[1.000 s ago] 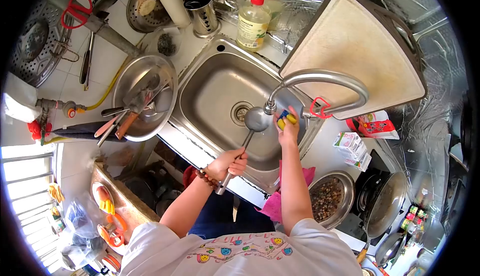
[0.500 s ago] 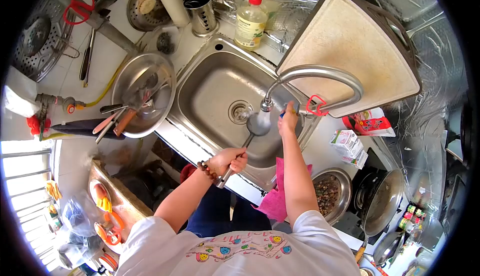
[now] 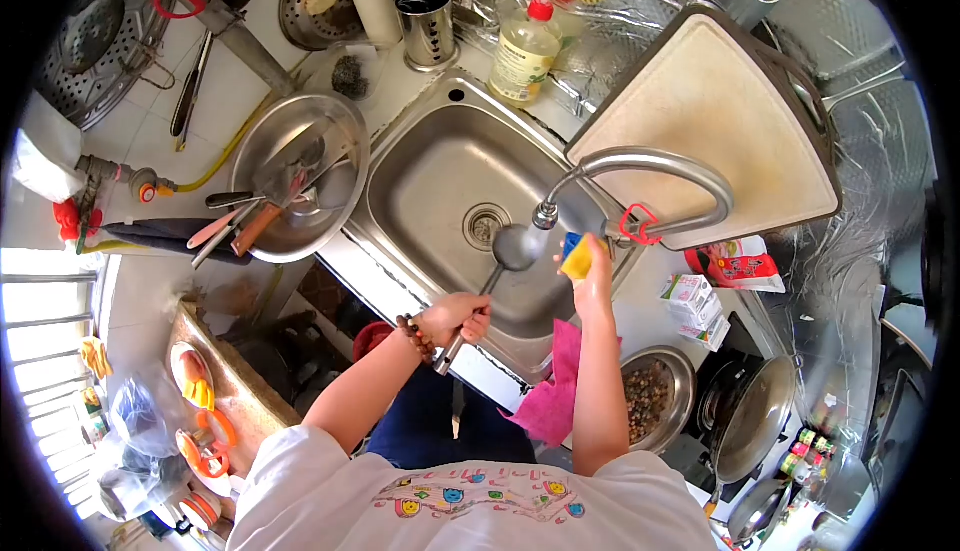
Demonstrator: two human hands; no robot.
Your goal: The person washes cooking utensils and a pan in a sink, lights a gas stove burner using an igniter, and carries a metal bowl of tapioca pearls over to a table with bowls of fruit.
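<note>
My left hand is closed around the long handle of a metal ladle, whose bowl hangs over the sink just below the faucet spout. In my right hand is a yellow and blue sponge, held to the right of the ladle's bowl and apart from it. The curved steel faucet arches over the right side of the stainless steel sink. Whether water is running from it is hard to make out.
Left of the sink, a metal basin holds knives and other utensils. Behind stand a dish soap bottle and a cutting board. A pink cloth hangs over the front edge, near a bowl of brownish pieces and a pan.
My right hand has pulled back from beside the faucet base toward me and turned, so the sponge's yellow side shows. My left hand and the ladle have hardly moved. The view has shifted slightly.
</note>
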